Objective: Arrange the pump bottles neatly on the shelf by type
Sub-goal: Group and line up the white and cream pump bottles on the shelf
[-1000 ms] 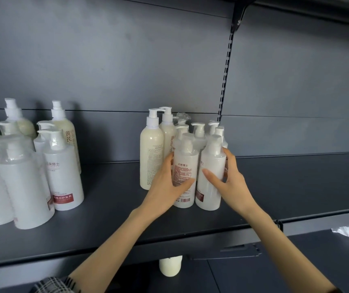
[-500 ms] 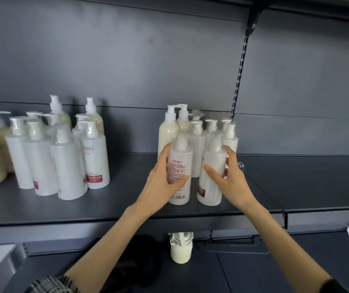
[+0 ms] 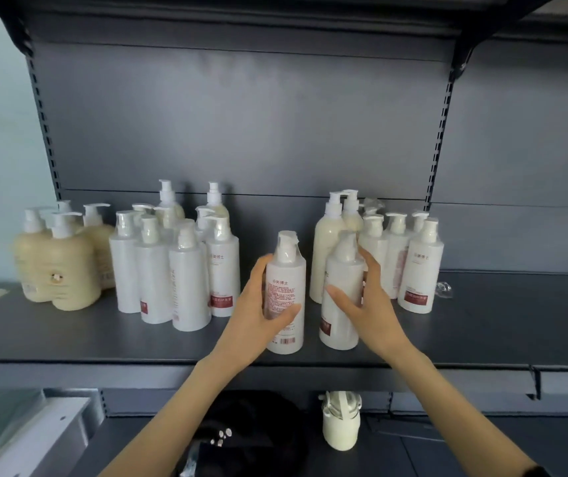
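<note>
My left hand (image 3: 258, 304) grips a white pump bottle with red text (image 3: 286, 270), which stands at the front of the dark shelf (image 3: 69, 339), apart from the right cluster. My right hand (image 3: 368, 301) wraps around a second white bottle (image 3: 339, 287) at the front of that right cluster (image 3: 413, 263), where white bottles and a tall cream bottle (image 3: 324, 249) stand together. Left of my hands stands a group of several white bottles (image 3: 186, 270). At the far left stand squat cream-coloured pump bottles (image 3: 62, 270).
A small clear object (image 3: 444, 289) lies on the shelf right of the cluster. On the lower shelf stand a cream bottle (image 3: 341, 421) and a black object (image 3: 248, 435). A white box (image 3: 31, 438) sits at bottom left. Another shelf overhangs above.
My left hand has drawn its white bottle leftward, away from the right cluster. The view has pulled back and shifted, bringing the far-left cream bottles into sight. My right hand stays on its bottle.
</note>
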